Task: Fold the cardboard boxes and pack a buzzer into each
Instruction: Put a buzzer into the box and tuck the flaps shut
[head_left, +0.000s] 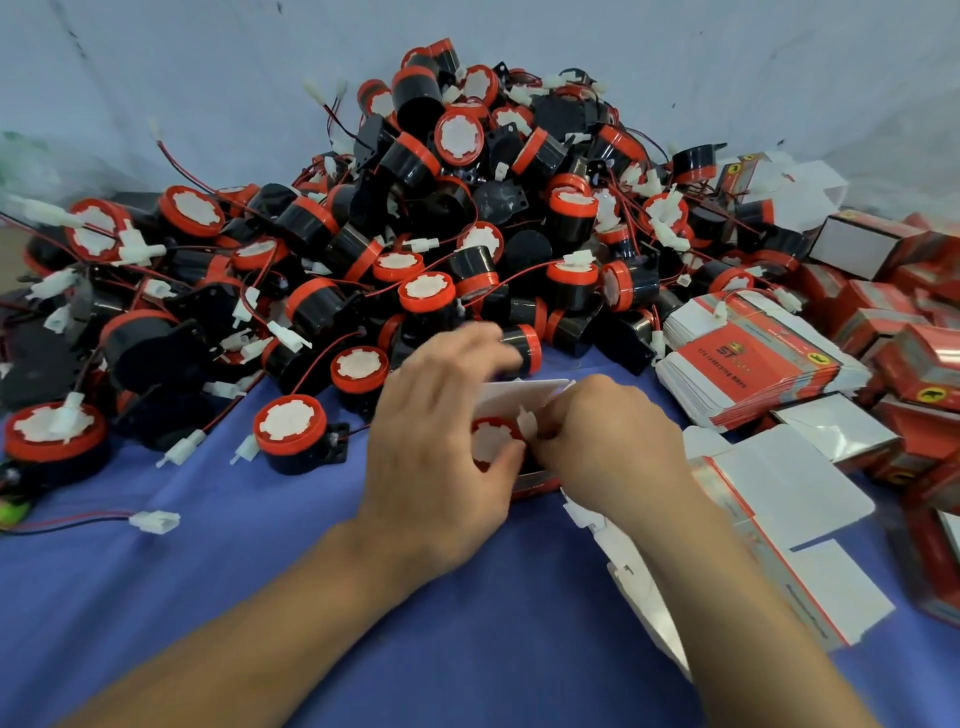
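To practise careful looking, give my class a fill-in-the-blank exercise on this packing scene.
The table cloth is ___.
The piled buzzers are black with ___ rims.
The stack of flat boxes lies on the person's ___ side.
The left hand holds a box with a ___ inside.
Missing: blue, red, right, buzzer.

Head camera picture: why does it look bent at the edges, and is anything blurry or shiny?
In the head view, the wide lens bows the edges; the left hand shows motion blur at its fingertips, while the buzzer pile is fairly sharp; lighting is soft and even with faint shadows, and the glossy red boxes at right catch some glare.
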